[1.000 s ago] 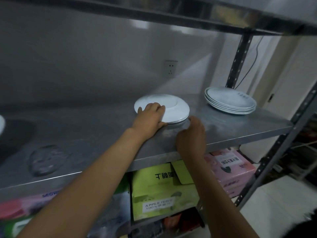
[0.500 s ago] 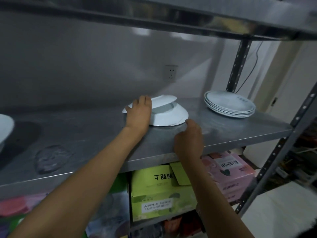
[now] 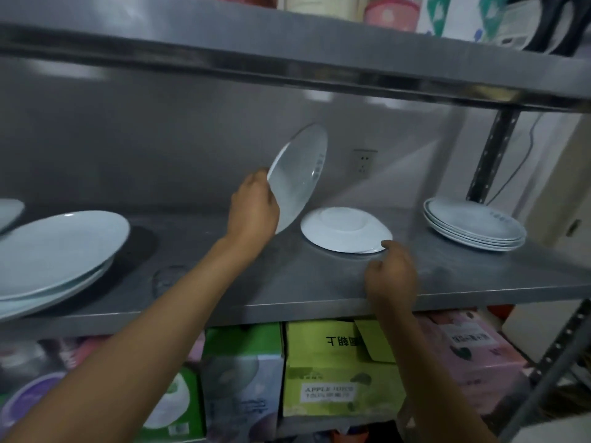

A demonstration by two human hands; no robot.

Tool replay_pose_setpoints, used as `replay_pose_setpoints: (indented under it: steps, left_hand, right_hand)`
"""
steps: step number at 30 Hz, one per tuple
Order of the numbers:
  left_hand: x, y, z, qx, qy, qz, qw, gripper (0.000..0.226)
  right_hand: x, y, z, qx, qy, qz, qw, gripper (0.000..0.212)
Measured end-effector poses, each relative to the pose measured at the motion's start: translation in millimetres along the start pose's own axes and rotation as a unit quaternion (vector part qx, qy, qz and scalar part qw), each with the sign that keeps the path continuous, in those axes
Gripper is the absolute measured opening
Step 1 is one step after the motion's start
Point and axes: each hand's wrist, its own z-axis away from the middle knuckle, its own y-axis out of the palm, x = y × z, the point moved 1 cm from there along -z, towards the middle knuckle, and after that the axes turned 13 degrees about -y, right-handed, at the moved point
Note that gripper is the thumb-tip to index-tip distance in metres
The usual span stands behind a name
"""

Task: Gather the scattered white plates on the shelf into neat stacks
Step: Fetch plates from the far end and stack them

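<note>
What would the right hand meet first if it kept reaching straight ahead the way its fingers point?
The right hand would most likely meet the near rim of the upside-down plate on the steel shelf; its fingertip looks already at that rim, though depth is unclear.

The left hand (image 3: 256, 209) has lifted the top plate (image 3: 297, 175) off the upside-down plate (image 3: 345, 230); 1 second ago it lay flat there, now it stands steeply tilted in the air above the shelf (image 3: 287, 282). The right hand (image 3: 391, 276) now touches the lower plate's near rim.
</note>
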Motion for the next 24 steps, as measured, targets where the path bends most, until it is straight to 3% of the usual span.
replay_pose_setpoints:
  steps: [3,6,11,15,22,24]
  left_hand:
    - [7,-25,5,0.015,-0.045,0.025,0.999,0.022]
    - [18,-47,6,0.030,-0.111,0.094,0.989,0.024]
    - [24,-93,14,0.072,-0.258,0.304,0.914,0.031]
    - [37,-129,19,0.061,-0.274,0.358,0.891,0.041]
    - [69,-197,20,-0.010,-0.275,0.347,0.897,0.022]
    - [83,-215,17,-0.010,-0.277,0.327,0.903,0.029]
  right_hand:
    - [23,6,11,-0.008,-0.042,-0.054,0.998,0.045]
    - [63,20,23,0.039,-0.138,-0.151,0.978,0.053]
    - [127,41,36,0.115,-0.296,-0.199,0.927,0.059]
    - [164,55,40,0.054,-0.401,-0.175,0.898,0.042]
    - [228,75,54,0.010,-0.509,-0.182,0.841,0.037]
    - [247,79,58,0.008,-0.512,-0.210,0.833,0.034]
